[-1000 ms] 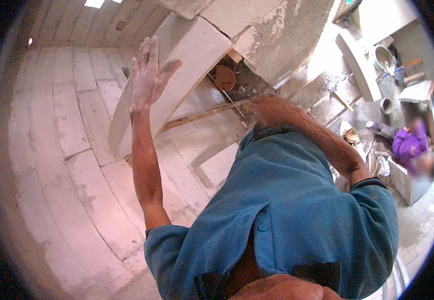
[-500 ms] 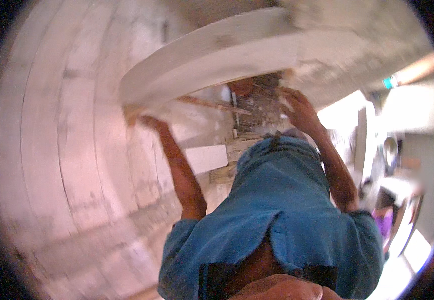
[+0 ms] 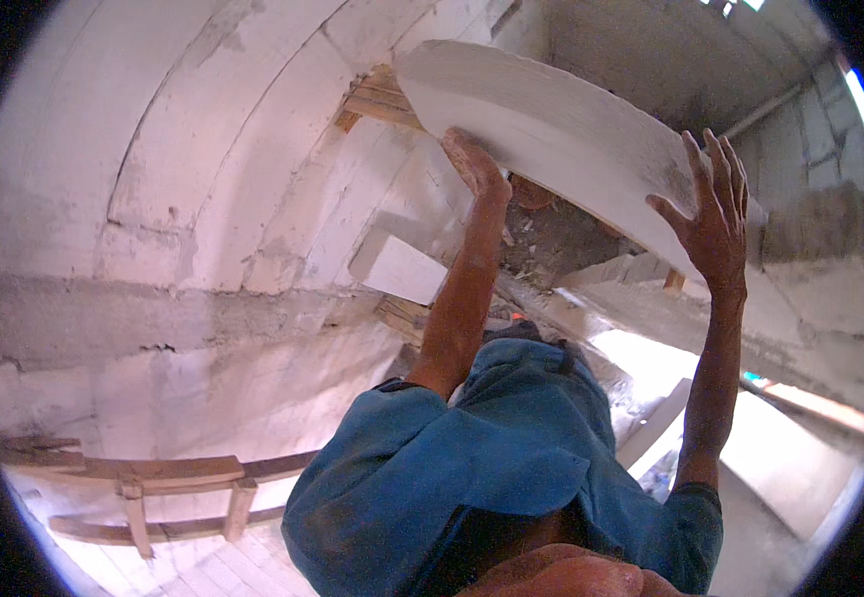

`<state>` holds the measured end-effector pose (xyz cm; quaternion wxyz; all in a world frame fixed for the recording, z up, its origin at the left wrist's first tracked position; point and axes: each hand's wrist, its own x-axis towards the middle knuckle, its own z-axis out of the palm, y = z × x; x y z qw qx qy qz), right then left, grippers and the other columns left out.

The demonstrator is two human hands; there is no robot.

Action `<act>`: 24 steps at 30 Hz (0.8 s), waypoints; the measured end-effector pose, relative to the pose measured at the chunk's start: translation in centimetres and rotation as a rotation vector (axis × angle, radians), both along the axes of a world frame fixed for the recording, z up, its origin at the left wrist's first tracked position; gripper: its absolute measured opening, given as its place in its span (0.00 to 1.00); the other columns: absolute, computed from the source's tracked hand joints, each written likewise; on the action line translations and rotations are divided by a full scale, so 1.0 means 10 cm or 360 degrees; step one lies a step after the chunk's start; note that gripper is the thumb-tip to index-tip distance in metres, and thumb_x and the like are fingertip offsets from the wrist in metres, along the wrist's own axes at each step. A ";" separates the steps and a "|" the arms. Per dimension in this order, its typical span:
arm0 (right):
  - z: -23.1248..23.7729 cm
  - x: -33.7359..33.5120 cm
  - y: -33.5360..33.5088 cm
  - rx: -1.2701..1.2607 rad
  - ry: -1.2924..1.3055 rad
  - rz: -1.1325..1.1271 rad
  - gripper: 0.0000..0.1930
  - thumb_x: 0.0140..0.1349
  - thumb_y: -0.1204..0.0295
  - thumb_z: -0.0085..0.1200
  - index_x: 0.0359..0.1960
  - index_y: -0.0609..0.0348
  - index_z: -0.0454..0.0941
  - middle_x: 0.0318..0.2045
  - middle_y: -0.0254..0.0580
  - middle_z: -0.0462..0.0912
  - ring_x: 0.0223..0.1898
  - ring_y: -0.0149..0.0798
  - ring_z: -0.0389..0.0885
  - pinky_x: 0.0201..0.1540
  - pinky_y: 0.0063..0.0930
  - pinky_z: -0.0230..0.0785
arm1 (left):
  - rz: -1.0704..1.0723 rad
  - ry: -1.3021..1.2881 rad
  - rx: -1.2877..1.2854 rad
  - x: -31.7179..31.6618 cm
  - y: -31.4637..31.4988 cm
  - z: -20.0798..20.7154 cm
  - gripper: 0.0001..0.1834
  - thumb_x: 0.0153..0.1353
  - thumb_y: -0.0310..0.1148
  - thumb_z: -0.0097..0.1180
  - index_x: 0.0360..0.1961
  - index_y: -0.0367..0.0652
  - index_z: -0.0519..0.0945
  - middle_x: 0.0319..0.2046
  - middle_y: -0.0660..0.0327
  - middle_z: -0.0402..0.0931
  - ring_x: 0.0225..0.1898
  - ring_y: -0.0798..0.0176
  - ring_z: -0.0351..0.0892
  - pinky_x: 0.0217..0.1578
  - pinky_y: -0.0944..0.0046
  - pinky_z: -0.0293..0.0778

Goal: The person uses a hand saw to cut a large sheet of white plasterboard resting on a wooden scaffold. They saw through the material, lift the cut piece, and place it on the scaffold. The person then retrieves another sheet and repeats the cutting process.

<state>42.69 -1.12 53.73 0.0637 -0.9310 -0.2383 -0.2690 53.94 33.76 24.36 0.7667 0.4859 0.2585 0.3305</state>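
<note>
A long white block (image 3: 561, 124) with a pale, smooth face spans the upper middle, its left end close to the wall. My left hand (image 3: 474, 162) touches the block's near lower side, fingers stretched out and held close together. Over its right part, my right hand (image 3: 714, 224) is open with fingers spread; whether it presses on the surface or hovers just off it, I cannot tell. Beneath the block's left end a piece of wood (image 3: 382, 99) sticks out from the wall.
A wall of large pale blocks (image 3: 243, 139) stands at the left. A smaller white block (image 3: 402, 271) lies below my left hand. Rubble (image 3: 561, 234) shows under the long block. A wooden frame (image 3: 173, 476) is at the lower left, and a white panel (image 3: 790, 458) at the right.
The view has swung round, so the long block now slants down to the right. My left hand has moved along it from its left end, and my right hand has risen, fingers spread.
</note>
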 end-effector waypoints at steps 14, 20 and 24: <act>0.11 0.53 0.38 -0.0407 0.0813 0.0024 0.61 0.45 0.51 0.75 0.78 0.46 0.46 0.71 0.51 0.59 0.72 0.55 0.57 0.72 0.53 0.51 | -0.0167 -0.0130 -0.0556 -0.66 -0.12 1.33 0.39 0.72 0.56 0.47 0.75 0.47 0.54 0.68 0.55 0.61 0.68 0.54 0.62 0.67 0.48 0.59; 0.25 0.67 0.75 -0.0446 0.1049 0.0141 0.67 0.40 0.46 0.76 0.78 0.49 0.44 0.74 0.51 0.54 0.74 0.57 0.53 0.75 0.51 0.47 | -0.0390 0.0012 -0.1125 -0.73 0.11 0.94 0.25 0.72 0.54 0.50 0.57 0.47 0.75 0.49 0.64 0.78 0.54 0.63 0.77 0.53 0.54 0.74; 0.29 0.85 1.09 -0.0552 0.1086 0.0217 0.68 0.38 0.47 0.78 0.78 0.49 0.43 0.74 0.53 0.54 0.73 0.59 0.54 0.74 0.53 0.51 | -0.0398 0.0070 -0.1195 -0.78 0.05 1.12 0.26 0.66 0.54 0.60 0.52 0.43 0.78 0.47 0.61 0.81 0.48 0.61 0.80 0.51 0.52 0.77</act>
